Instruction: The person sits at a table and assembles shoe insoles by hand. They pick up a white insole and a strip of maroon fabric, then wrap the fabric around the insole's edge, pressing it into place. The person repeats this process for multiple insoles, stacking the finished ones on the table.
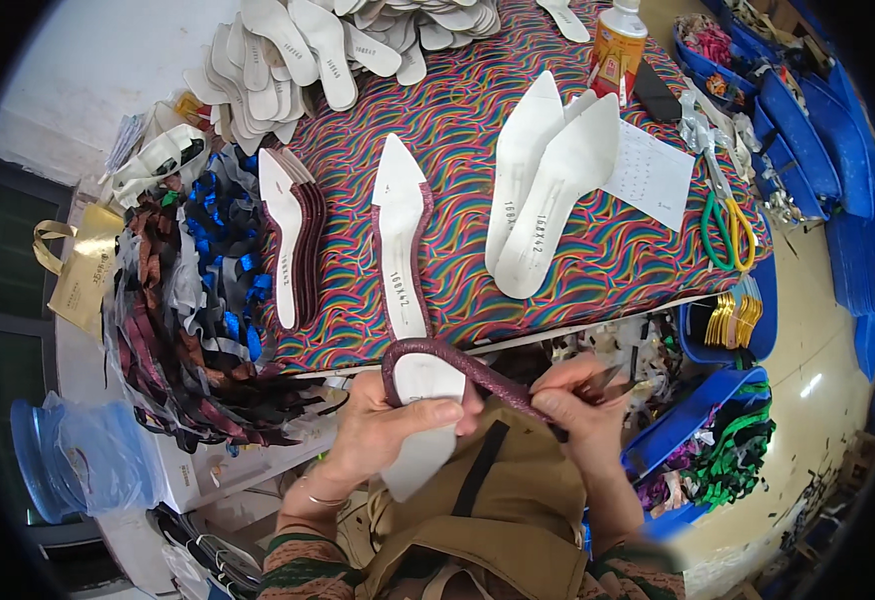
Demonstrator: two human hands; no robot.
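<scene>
My left hand point(393, 420) is closed on a white shoe insole point(428, 378), its pointed toe aimed down toward me. A glittery maroon strip point(503, 385) curves round the insole's heel edge and runs off to the right. My right hand point(583, 405) pinches the strip's far part between thumb and fingers. Something small and dark near those fingers is too unclear to name. Just beyond on the table lies another insole point(398, 245) with maroon edging along its sides. Left of it stands a neat stack of maroon-edged insoles point(293, 240).
Plain white insoles point(558, 190) overlap at right of the patterned tabletop point(458, 110); a large pile of insoles point(288, 60) fills the back left. Scissors point(723, 215), paper point(653, 180) and a bottle point(618, 50) lie rightward. Strips point(198, 290) hang left; blue bins point(648, 440) stand right.
</scene>
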